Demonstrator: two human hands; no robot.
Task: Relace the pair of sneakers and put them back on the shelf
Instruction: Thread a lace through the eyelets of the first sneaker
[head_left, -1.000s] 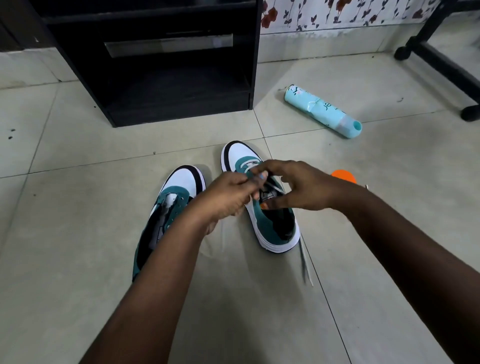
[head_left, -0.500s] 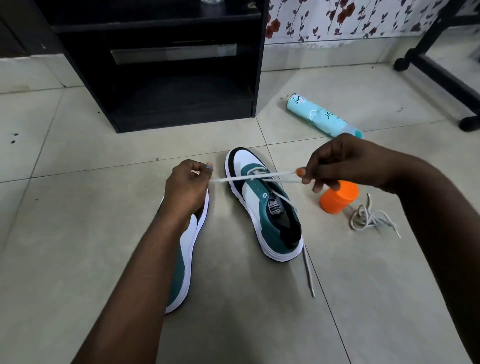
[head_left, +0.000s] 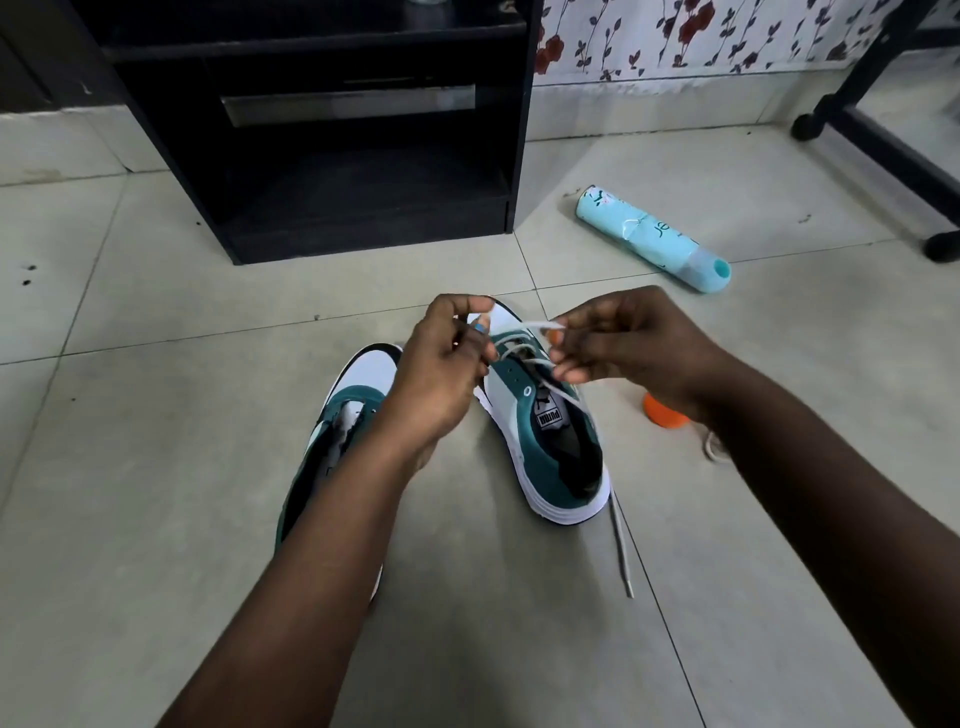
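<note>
Both hands hang over the toe end of the right-hand sneaker (head_left: 550, 415), a teal, white and black shoe that stands upright on the tiled floor (head_left: 156, 467) with its toe toward the black shelf unit (head_left: 332, 130). The right hand (head_left: 631, 345) has its fingers curled, and its thumb and forefinger pinch one end of the white shoelace (head_left: 524, 327), which arcs from that pinch down to the front eyelets. The left hand (head_left: 441, 374) is also curled, its fingertips drawn together at the lace just beside the eyelets; it appears to pinch the lace there, though the contact itself is partly hidden by the fingers. The other end of the lace trails across the tongue, over the heel and onto the floor behind the shoe. The second sneaker (head_left: 343, 415) lies just to the left, partly under the left forearm, unlaced. An orange cap (head_left: 662, 413) and a loose lace (head_left: 714, 447) show beside the right wrist. A light blue spray can (head_left: 649, 236) lies on its side nearer the wall.
</note>
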